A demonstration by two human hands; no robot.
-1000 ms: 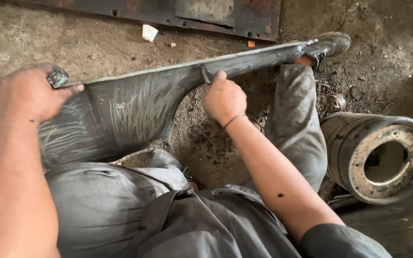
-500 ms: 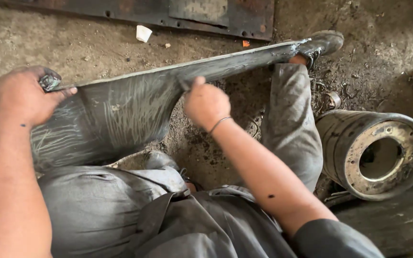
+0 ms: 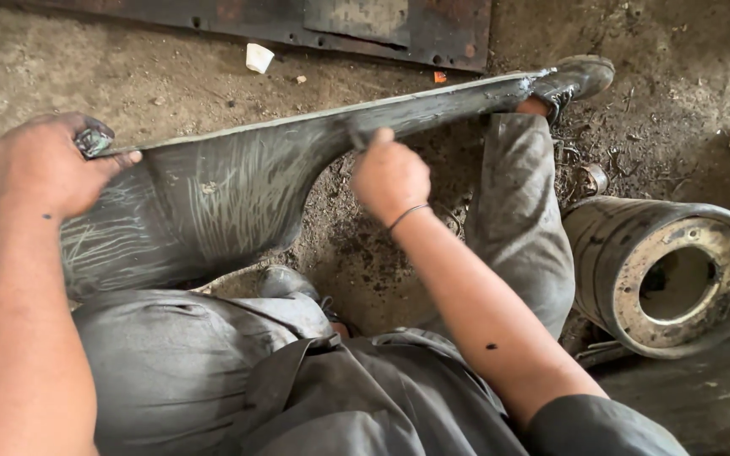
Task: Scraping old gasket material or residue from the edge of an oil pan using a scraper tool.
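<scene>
Dirt floor (image 3: 171,76) here, gritty and oil-stained, with a rusty steel plate (image 3: 365,21) lying along the far edge of the shot.

The main thing is a big curved sheet-metal panel (image 3: 213,203), grey and covered in pale scratch marks. It stands on edge across the person's lap, wide on the left and tapering into a long narrow strip that runs up and right until it meets the shoe (image 3: 580,76) of the stretched-out leg.

The left hand (image 3: 44,165) is closed around the panel's top edge at the wide end, thumb pointing right along the rim, and there's a small dark lump of something pinched in those fingers; can't tell what it is. The right hand (image 3: 390,173) is balled into a fist further right along the same edge, right where the panel narrows, clamped on something small pressed against the metal. Can't make out what that is either.

Below both hands are the grey work trousers (image 3: 179,363), the bent knee sitting right under the left hand's grip. Well off to the right of the right hand, a grimy metal drum (image 3: 669,270) lies on its side, open end facing the camera. Far beyond the grips, near the plate, sits a small white cup (image 3: 258,57).
</scene>
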